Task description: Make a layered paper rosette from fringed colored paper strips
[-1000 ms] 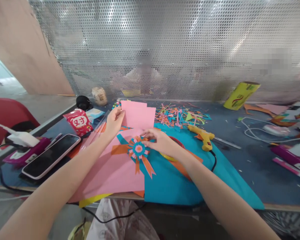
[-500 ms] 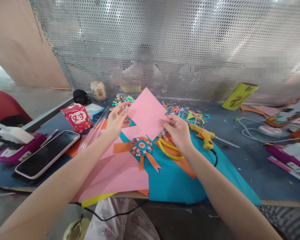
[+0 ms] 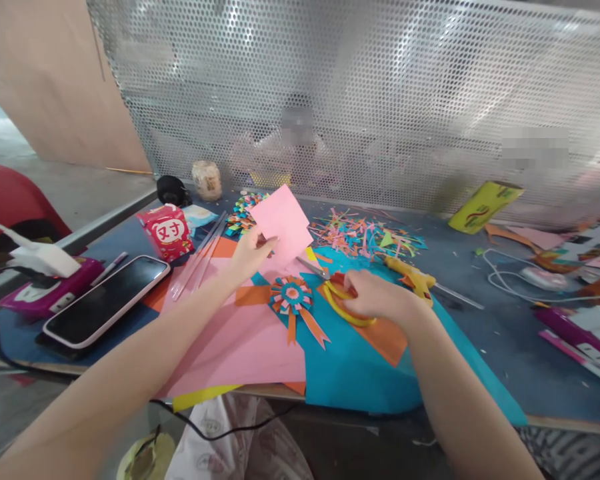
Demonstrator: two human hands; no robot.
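My left hand [image 3: 254, 253] pinches a pink paper piece [image 3: 281, 217], raised over the table; it appears folded or doubled, with offset edges. Lower and to the right, my right hand [image 3: 373, 293] has its fingers closed at the yellow handles of the scissors [image 3: 341, 308], whose blades point up and left. Some fingertips are hidden behind the hand. Below the scissors is an orange sheet [image 3: 385, 340]. Between both hands lies a rosette [image 3: 292, 296] in blue, orange and pink, with two orange-pink tails, on pink [image 3: 230, 353] and blue sheets [image 3: 360, 380].
A yellow glue gun [image 3: 413, 277] lies right of my right hand. Paper scraps [image 3: 360, 233] are heaped behind. Left are clear glue sticks [image 3: 197, 260], a red packet [image 3: 167, 233], a phone [image 3: 107, 300] and a purple power strip [image 3: 55, 290]. A perforated metal screen [image 3: 380, 100] stands at the back.
My right hand has let go of the pink paper and moved down to the scissors. The paper, now in my left hand alone, looks smaller and doubled over.
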